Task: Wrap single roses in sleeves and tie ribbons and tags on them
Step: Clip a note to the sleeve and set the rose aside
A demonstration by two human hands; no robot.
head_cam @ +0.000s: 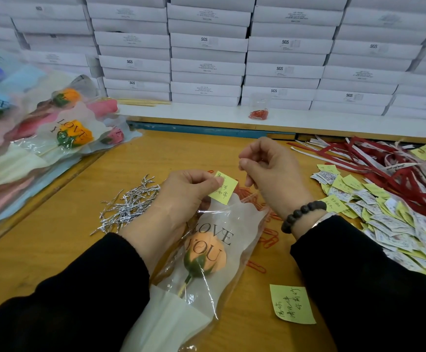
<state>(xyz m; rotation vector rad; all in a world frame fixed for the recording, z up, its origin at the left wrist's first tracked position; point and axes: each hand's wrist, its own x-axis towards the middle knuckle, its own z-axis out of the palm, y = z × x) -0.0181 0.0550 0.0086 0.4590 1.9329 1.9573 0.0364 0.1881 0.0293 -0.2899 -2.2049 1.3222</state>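
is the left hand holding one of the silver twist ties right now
No, the left hand pinches a small yellow note at the sleeve's top edge, while the silver twist ties lie on the table beside it.

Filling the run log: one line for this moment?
left hand pinches yellow paper tag | right hand curled, contents unclear | peach rose in clear sleeve on table

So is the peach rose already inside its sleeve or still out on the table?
Inside. The peach rose lies behind the clear printed front of the sleeve, its stem running down into the white paper lower part.
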